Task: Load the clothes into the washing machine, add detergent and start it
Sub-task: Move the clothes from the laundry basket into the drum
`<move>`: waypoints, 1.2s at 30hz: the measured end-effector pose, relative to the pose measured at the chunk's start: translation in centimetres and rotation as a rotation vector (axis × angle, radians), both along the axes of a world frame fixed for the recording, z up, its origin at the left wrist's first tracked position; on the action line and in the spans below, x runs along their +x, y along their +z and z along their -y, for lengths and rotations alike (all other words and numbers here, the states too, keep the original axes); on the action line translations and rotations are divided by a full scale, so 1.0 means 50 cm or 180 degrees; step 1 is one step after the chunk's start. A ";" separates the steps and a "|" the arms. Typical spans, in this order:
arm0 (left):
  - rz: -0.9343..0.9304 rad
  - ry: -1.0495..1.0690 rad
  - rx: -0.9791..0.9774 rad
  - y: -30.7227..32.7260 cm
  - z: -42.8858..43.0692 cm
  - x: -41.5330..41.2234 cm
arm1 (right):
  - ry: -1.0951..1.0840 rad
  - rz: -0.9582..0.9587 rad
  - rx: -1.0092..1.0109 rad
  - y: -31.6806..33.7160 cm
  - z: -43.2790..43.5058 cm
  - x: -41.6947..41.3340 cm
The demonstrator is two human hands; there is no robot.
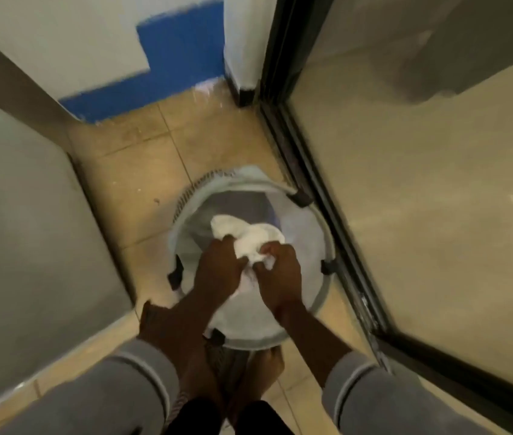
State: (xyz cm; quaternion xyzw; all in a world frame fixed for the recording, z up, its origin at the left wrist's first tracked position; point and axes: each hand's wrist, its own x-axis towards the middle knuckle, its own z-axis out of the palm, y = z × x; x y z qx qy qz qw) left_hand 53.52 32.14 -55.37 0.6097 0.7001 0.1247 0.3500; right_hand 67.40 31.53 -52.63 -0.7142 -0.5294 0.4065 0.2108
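The main risk from here is a partial lift. The crumpled white cloth garment (250, 235) is bunched up, and only its near end sits in the grip, so a loose fold could trail, catch on the pale grey rim of the round mesh-lined laundry basket (258, 344) and tip or drag the light basket across the tan tiled floor (142, 171). The garment could also slip free and land on that floor, which looks scuffed near the wall. A second hazard is the tight space: the basket stands between a flat grey appliance top (29, 215) on the left, probably the washing machine, and a dark-framed glass door (437, 215) on the right, so a wide swing of the elbows could knock either one. The garment lies inside the basket, near its middle. Its far end spreads away from the person, and its near end is gathered between the two hands. The left hand (217, 268) has its fingers (229, 241) curled over the left side of the bundle. The right hand (277, 274) pinches the right side with bent fingers (268, 250). Motion blur hides the exact fingertip placement. No other clothes are clearly visible beneath it.
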 end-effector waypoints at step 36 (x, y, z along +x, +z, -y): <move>-0.0378 0.1041 0.1526 1.393 0.338 -0.458 | 0.0789 -0.0640 0.1967 1.309 0.244 -0.479</move>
